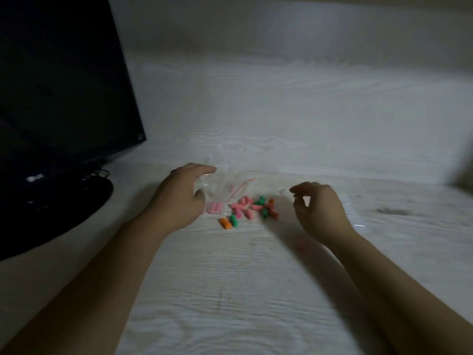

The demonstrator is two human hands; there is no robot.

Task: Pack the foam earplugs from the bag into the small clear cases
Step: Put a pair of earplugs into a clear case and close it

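A loose pile of pink, green and orange foam earplugs (pixel 252 207) lies on the white table between my hands. Behind it lies a clear zip bag (pixel 230 183) with a red seal line and one pink earplug still inside. A small clear case (pixel 214 208) holding pink earplugs sits just under my left thumb. My left hand (pixel 179 198) hovers over the bag's left side, fingers spread and relaxed. My right hand (pixel 320 211) hangs right of the pile with fingers loosely curled; nothing shows between them. A faint pink object (pixel 300 244) lies blurred by my right wrist.
A black monitor (pixel 64 85) on a round black base (pixel 64 201) with cables stands at the left. Clear plastic cases (pixel 358 216) lie faintly visible to the right of my right hand. A white wall closes the table at the back.
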